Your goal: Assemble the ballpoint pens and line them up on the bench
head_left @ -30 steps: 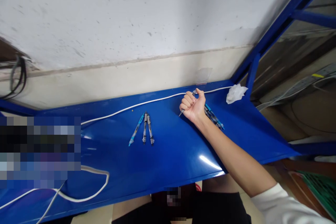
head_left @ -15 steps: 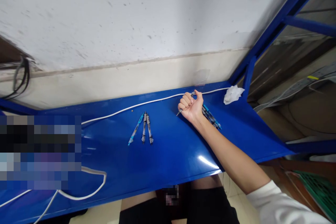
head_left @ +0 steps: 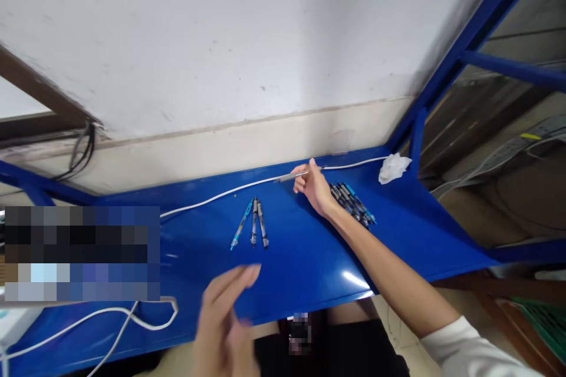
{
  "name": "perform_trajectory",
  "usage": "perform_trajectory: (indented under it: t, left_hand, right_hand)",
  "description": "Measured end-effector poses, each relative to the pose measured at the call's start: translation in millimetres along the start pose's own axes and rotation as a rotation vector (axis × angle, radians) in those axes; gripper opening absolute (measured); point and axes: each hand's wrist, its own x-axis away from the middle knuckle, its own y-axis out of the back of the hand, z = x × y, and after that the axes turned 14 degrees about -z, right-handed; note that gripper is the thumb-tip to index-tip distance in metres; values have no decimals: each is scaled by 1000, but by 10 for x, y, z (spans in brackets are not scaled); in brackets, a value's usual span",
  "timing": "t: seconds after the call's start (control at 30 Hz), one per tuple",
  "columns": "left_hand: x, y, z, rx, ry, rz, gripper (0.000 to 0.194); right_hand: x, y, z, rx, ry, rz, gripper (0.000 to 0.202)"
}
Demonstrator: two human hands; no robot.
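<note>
Pinched in my right hand [head_left: 315,189] is a slim grey pen [head_left: 288,177], held above the back of the blue table [head_left: 305,265] and pointing left. My left hand [head_left: 226,318] has come in at the bottom, slightly blurred, its fingers stretched out with nothing in them. Between the hands and a little to the left lie a blue pen [head_left: 241,225] and two grey pens [head_left: 262,225], side by side on the tabletop. Beside my right wrist rests a pile of several grey and blue pens [head_left: 354,205], partly hidden by the forearm.
A white cable [head_left: 212,200] runs along the back of the table. Crumpled white tissue [head_left: 393,168] sits at the back right, near the blue metal frame [head_left: 418,135]. At the left are a looped cord [head_left: 170,319] and a pixelated patch. A wall [head_left: 212,59] rises behind.
My left hand has entered from below. My right hand has turned over from a fist, so the pen in it now shows. The view has shifted slightly.
</note>
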Motion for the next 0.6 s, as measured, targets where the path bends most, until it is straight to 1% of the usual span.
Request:
perform_trajectory:
  t: [0.07, 0.13, 0.17, 0.2, 0.23, 0.3, 0.33, 0.4, 0.5, 0.6]
  left_hand:
    - [-159, -276, 194, -34, 16, -11, 55]
    - [-277, -500, 458, -78, -26, 24, 57]
    - [-314, -578, 596, -100, -68, 52, 56]
    - [-336, -633, 722, -108, -57, 103, 57]
    - [-342, -670, 830, -107, -37, 151, 57]
    - [-322, -710, 970, -99, -7, 188, 55]
    - [-302, -722, 1003, -97, 1, 193, 54]
    - [-260, -735, 1014, -82, 1, 206, 54]
    - [-224, -733, 982, -40, -17, 232, 55]
    - [-223, -705, 973, -4, -44, 266, 58]
  right_hand:
    - [125, -38, -76, 269, 163, 72, 55]
    - [287, -59, -147, 612, 398, 171, 50]
    - [375, -65, -180, 794, 524, 222, 49]
    - [464, -70, -211, 973, 629, 267, 49]
    - [551, -75, -241, 1144, 700, 296, 51]
    - [708, -91, -292, 1410, 789, 333, 57]
    - [775, -104, -314, 1486, 824, 354, 60]
    - [886, -138, -351, 1545, 870, 392, 64]
    - [1013, -195, -395, 1518, 898, 416, 62]
    - [1126, -205, -409, 1456, 893, 407, 56]
